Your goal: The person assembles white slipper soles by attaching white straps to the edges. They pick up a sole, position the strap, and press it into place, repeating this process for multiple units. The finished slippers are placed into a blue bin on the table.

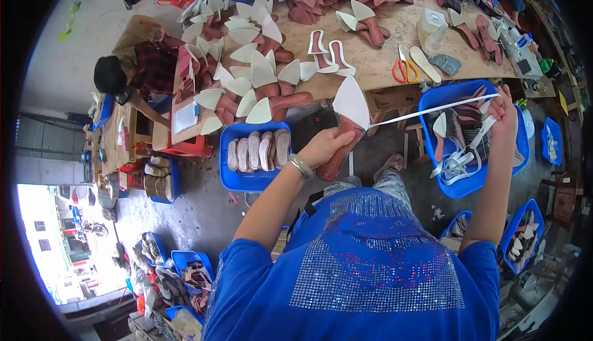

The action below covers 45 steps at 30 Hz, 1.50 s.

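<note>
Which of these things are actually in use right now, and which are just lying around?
In use:
left hand
shoe sole
white strip
right hand

Lying about:
orange scissors
blue bin of insoles
finished soles on the workbench

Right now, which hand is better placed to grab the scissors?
Right, probably. The right hand holds only the white strip and is nearer the orange scissors. The left hand has its grip on the sole piece.
</note>
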Each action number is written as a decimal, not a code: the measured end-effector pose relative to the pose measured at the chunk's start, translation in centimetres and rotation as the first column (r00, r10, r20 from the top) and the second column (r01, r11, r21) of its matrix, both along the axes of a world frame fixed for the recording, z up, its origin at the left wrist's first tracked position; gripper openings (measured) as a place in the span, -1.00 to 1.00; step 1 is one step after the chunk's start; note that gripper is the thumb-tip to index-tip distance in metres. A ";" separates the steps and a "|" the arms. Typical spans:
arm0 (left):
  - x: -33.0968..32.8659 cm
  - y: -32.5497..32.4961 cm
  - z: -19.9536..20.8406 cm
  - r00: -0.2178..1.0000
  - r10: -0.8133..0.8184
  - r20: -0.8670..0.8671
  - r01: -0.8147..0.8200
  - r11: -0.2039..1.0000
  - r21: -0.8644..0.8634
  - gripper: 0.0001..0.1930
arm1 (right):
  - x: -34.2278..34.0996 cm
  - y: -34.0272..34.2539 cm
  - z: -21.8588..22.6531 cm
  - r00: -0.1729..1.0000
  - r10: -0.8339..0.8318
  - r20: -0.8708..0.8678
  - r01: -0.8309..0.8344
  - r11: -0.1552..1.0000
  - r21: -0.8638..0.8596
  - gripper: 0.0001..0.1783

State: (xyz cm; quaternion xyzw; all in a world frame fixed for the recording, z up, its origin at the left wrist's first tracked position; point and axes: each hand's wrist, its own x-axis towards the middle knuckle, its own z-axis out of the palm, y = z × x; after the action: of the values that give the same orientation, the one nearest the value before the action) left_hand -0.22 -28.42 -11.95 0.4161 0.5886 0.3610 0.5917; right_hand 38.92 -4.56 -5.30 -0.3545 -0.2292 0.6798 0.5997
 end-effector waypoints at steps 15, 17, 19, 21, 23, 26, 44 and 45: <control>6.3 2.0 1.5 0.959 -0.135 0.249 0.194 0.953 -0.231 -0.61 | 12.4 13.9 -6.1 0.976 -0.215 -0.022 0.206 0.957 -0.202 -0.83; 6.5 2.3 2.6 0.954 -0.172 0.245 0.234 0.940 -0.250 -0.61 | 13.9 16.1 -6.5 0.952 -0.298 0.063 0.305 0.927 -0.218 -0.88; 6.4 2.3 3.4 0.960 -0.169 0.221 0.225 0.940 -0.257 -0.62 | 16.0 17.7 -7.0 0.920 -0.360 0.153 0.386 0.898 -0.210 -0.86; 6.3 1.7 3.8 0.972 -0.142 0.185 0.187 0.949 -0.255 -0.63 | 20.6 18.9 -6.5 0.843 -0.451 0.293 0.498 0.860 -0.109 -0.84; 2.2 -0.4 1.5 0.980 0.022 0.195 0.040 0.950 -0.309 -0.64 | 27.9 19.0 -3.2 0.713 -0.569 0.410 0.583 0.806 0.102 -0.80; 1.1 -0.7 0.7 0.907 0.229 0.353 -0.109 0.939 -0.327 -0.63 | 31.6 18.2 2.1 0.566 -0.673 0.475 0.562 0.737 0.374 -0.75; 1.6 5.9 -7.9 0.837 0.395 0.378 -0.380 0.917 -0.119 -0.80 | -15.4 -6.7 -23.6 0.362 0.556 0.748 -0.614 0.746 -0.258 -0.65; 1.9 6.8 -8.5 0.844 0.416 0.339 -0.408 0.908 -0.098 -0.80 | -15.6 -7.2 -24.9 0.234 0.439 0.867 -0.685 0.708 -0.174 -0.60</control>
State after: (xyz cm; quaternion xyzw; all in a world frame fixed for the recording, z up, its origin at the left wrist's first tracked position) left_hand 1.69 -21.59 -20.46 0.2022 0.5523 0.5415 0.6007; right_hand 23.37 -11.76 -30.17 -0.4598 -0.6905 0.5386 0.1473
